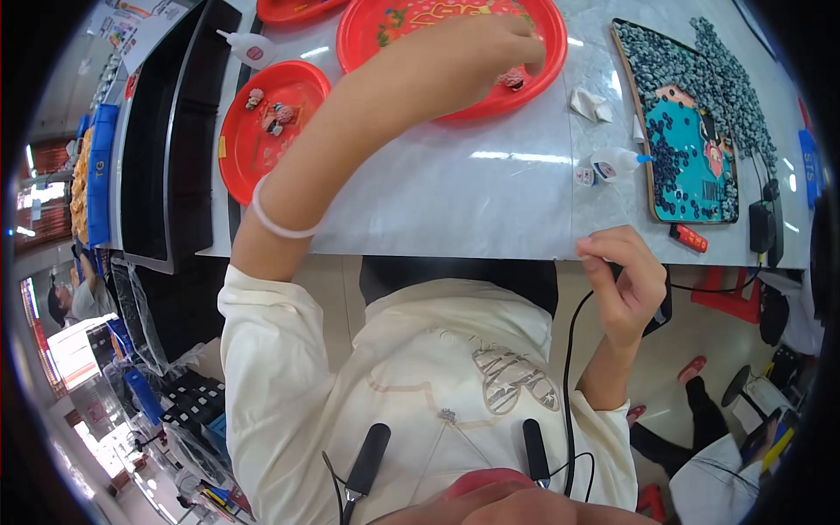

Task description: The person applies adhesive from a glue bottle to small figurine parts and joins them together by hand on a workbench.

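Observation:
My left hand (pixel 490 57) reaches across a large red plate (pixel 346 31), fingers bent down over its right side. Its fingertips are partly hidden, so what they grip cannot be made out. Just below them a small pinkish figurine (pixel 513 80) lies on the plate. My right hand (pixel 626 276) is raised at the table's front edge, thumb and forefinger pinched together. Anything in that pinch is too small to name. A smaller red plate (pixel 234 171), left of my left forearm, bears a few similar little figurines (pixel 278 118).
Near my right hand lie a white squeeze bottle with a blue tip (pixel 617 164), a crumpled white scrap (pixel 591 105) and a red tube (pixel 689 238). A picture tray (pixel 696 219) with dark beads stands at right. Another white bottle (pixel 248 49) lies by a black bin (pixel 166 149).

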Action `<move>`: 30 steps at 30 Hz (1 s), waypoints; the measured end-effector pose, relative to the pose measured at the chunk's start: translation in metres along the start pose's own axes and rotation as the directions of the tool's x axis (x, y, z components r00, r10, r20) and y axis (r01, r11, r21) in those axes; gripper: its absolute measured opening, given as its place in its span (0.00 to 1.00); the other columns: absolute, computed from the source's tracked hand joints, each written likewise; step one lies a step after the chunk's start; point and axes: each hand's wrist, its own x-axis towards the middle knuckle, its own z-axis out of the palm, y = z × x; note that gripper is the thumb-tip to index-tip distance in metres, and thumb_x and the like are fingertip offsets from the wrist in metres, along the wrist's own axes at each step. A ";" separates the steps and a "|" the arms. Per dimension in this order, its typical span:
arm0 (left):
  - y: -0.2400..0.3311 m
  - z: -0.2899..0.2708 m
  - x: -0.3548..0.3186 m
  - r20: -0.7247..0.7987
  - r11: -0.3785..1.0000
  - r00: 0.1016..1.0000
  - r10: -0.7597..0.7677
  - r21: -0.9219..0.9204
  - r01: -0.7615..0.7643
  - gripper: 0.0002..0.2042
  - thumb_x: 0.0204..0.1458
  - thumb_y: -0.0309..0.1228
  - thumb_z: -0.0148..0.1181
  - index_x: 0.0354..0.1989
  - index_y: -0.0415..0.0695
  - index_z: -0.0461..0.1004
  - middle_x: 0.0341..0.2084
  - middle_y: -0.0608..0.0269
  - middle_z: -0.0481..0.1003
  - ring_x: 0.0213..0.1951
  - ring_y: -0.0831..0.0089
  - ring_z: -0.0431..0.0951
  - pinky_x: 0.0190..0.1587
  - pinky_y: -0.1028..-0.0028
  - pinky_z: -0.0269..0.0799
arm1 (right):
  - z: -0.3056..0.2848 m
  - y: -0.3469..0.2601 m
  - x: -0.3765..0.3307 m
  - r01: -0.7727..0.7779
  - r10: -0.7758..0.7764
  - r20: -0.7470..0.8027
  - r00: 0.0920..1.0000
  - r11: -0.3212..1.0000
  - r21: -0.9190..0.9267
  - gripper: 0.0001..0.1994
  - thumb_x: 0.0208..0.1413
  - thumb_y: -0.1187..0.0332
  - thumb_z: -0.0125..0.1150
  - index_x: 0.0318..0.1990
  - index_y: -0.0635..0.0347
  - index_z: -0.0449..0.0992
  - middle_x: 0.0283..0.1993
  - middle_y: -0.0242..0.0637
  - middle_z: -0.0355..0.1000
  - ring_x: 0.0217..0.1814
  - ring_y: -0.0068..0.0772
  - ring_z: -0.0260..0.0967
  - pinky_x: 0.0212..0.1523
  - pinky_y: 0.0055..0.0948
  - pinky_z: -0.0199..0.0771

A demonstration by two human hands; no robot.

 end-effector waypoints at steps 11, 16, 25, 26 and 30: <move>-0.012 -0.010 0.005 0.146 0.951 0.982 -0.116 -0.268 0.152 0.05 0.43 0.23 0.51 0.29 0.36 0.67 0.29 0.53 0.69 0.30 0.69 0.70 0.33 0.76 0.66 | -0.019 0.022 0.000 -0.091 0.068 -0.181 0.981 0.989 -0.121 0.09 0.38 0.83 0.54 0.31 0.68 0.71 0.31 0.38 0.68 0.32 0.25 0.63 0.30 0.17 0.60; 0.017 -0.019 -0.047 -0.154 0.698 0.928 -0.338 -0.702 0.138 0.03 0.45 0.21 0.48 0.29 0.36 0.65 0.30 0.59 0.67 0.30 0.74 0.68 0.31 0.79 0.66 | 0.004 0.031 0.028 -0.215 0.142 -0.282 0.949 0.945 -0.248 0.13 0.43 0.81 0.52 0.39 0.65 0.66 0.41 0.41 0.66 0.41 0.25 0.58 0.39 0.20 0.59; 0.082 0.010 -0.148 -0.055 0.089 0.572 -0.818 -0.996 0.032 0.11 0.46 0.30 0.54 0.34 0.35 0.66 0.35 0.51 0.67 0.32 0.72 0.71 0.34 0.81 0.68 | 0.010 0.026 0.025 -0.272 0.345 -0.203 0.917 0.909 0.315 0.17 0.52 0.67 0.47 0.46 0.70 0.61 0.36 0.41 0.66 0.38 0.31 0.65 0.41 0.28 0.64; 0.087 0.016 -0.154 -0.050 0.082 0.562 -0.826 -0.996 0.031 0.11 0.46 0.30 0.54 0.34 0.35 0.66 0.35 0.51 0.67 0.32 0.72 0.71 0.34 0.81 0.68 | 0.011 0.023 0.022 -0.281 0.350 -0.190 0.917 0.907 0.313 0.17 0.52 0.67 0.47 0.46 0.70 0.61 0.36 0.41 0.66 0.38 0.31 0.65 0.41 0.28 0.64; 0.098 0.038 -0.159 -0.037 -0.037 0.629 -0.776 -0.994 -0.105 0.10 0.44 0.27 0.55 0.33 0.36 0.67 0.34 0.51 0.68 0.32 0.71 0.72 0.34 0.78 0.69 | 0.016 0.005 0.019 -0.262 0.289 -0.073 0.955 0.930 0.257 0.19 0.44 0.64 0.58 0.40 0.70 0.66 0.37 0.42 0.66 0.35 0.28 0.65 0.34 0.21 0.65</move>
